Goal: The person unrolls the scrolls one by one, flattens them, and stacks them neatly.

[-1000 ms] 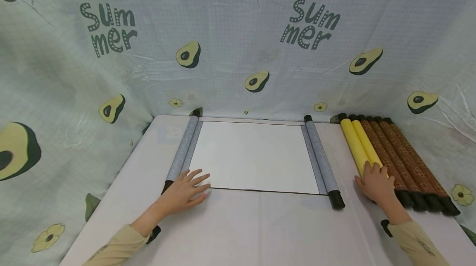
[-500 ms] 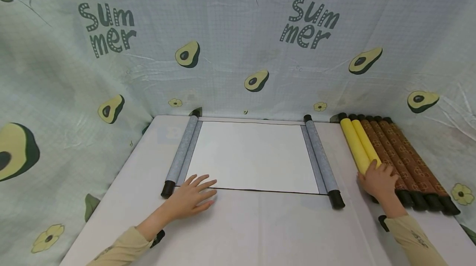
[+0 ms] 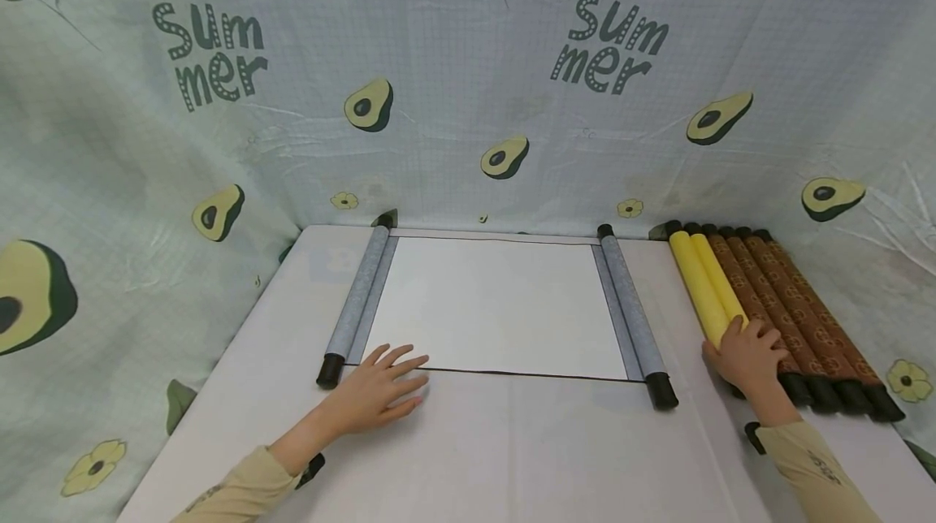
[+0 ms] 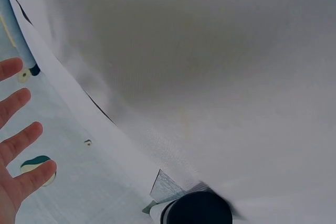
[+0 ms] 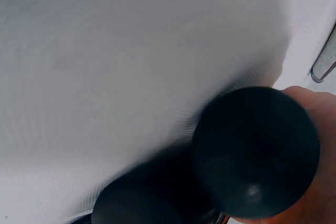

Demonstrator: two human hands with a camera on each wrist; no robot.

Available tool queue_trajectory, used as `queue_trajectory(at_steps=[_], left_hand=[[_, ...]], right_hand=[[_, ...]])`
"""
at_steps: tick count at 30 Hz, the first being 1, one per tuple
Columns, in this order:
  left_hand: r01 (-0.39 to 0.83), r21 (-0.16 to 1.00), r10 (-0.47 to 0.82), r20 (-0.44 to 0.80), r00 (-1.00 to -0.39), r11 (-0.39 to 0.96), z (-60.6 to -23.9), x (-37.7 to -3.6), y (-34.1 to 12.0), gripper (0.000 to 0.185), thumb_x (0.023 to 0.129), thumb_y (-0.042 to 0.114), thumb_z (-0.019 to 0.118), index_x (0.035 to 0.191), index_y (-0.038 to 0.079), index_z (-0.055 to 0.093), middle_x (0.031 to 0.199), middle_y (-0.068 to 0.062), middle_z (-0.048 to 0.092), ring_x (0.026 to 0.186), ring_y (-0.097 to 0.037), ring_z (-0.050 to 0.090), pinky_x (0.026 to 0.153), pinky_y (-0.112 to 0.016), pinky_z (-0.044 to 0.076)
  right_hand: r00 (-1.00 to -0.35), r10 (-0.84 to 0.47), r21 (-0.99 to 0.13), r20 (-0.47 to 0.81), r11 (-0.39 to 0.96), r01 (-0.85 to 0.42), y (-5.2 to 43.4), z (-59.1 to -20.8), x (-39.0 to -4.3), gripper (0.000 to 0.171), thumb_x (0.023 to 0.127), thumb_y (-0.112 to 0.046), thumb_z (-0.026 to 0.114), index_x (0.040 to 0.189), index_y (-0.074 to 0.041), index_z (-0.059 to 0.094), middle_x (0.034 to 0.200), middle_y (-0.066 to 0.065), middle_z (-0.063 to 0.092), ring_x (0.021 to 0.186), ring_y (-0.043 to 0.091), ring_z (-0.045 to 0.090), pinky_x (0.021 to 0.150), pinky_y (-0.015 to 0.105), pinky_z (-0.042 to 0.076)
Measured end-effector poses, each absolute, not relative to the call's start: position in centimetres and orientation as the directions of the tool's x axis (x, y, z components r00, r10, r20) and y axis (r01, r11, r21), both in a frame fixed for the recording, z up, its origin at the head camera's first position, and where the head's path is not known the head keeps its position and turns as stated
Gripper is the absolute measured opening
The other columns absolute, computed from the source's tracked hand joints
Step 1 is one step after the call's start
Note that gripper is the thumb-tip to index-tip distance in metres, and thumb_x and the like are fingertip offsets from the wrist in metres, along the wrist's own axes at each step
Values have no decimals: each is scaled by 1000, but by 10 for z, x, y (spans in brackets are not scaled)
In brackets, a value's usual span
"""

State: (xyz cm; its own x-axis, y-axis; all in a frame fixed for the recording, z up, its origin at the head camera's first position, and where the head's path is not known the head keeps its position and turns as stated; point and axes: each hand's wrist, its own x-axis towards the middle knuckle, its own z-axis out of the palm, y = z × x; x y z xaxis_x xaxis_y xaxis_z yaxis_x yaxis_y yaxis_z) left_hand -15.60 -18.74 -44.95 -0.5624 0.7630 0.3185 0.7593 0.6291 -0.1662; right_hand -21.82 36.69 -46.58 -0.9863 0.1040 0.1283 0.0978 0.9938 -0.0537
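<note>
A white scroll [image 3: 493,304] lies unrolled between two grey-blue rolled ends with black knobs. My left hand [image 3: 374,391], fingers spread, is at its near left corner, beside the left roll [image 3: 361,296]. In the left wrist view the fingers [image 4: 23,140] are straight and hold nothing. To the right, my right hand [image 3: 746,356] grips the leftmost yellow roll [image 3: 698,283] near its front end, thumb on the left side and fingers over the top. Its black knob [image 5: 257,153] fills much of the right wrist view and hides part of the hand.
A second yellow roll [image 3: 720,275] and several brown patterned rolls [image 3: 793,308] lie side by side at the table's right edge. The scroll's right roll [image 3: 632,308] stands between them and the white sheet. A curtain [image 3: 439,44] printed with avocados hangs behind the table.
My left hand has slid slightly right and toward me, uncovering the left roll's black knob. My right hand has shifted a little to the right along the rolls.
</note>
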Motion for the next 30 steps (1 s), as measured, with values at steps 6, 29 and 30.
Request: queue_trajectory(at_steps=[6, 29, 30], left_hand=[[757, -171, 763, 318, -563, 630, -449, -156, -189, 30, 90, 38, 47, 110, 22, 63, 125, -1, 56, 116, -27, 49, 91, -49, 40], [760, -172, 766, 318, -559, 627, -448, -157, -191, 31, 90, 38, 47, 109, 20, 63, 123, -3, 56, 115, -29, 49, 90, -50, 40], [761, -169, 765, 322, -558, 626, -447, -157, -191, 31, 90, 38, 47, 109, 20, 64, 123, -3, 57, 115, -29, 49, 90, -50, 40]], right_hand=[[-982, 90, -41, 167, 996, 85, 364, -467, -219, 67, 80, -23, 54, 116, 27, 26, 108, 53, 24, 89, 70, 26, 64, 73, 30], [-992, 113, -128, 60, 986, 105, 357, -463, -218, 73, 80, -22, 52, 124, 26, 19, 113, 55, 13, 84, 72, 27, 67, 75, 25], [-991, 115, -132, 61, 985, 107, 357, -462, -218, 73, 80, -22, 52, 124, 26, 19, 112, 55, 13, 84, 72, 27, 67, 75, 25]])
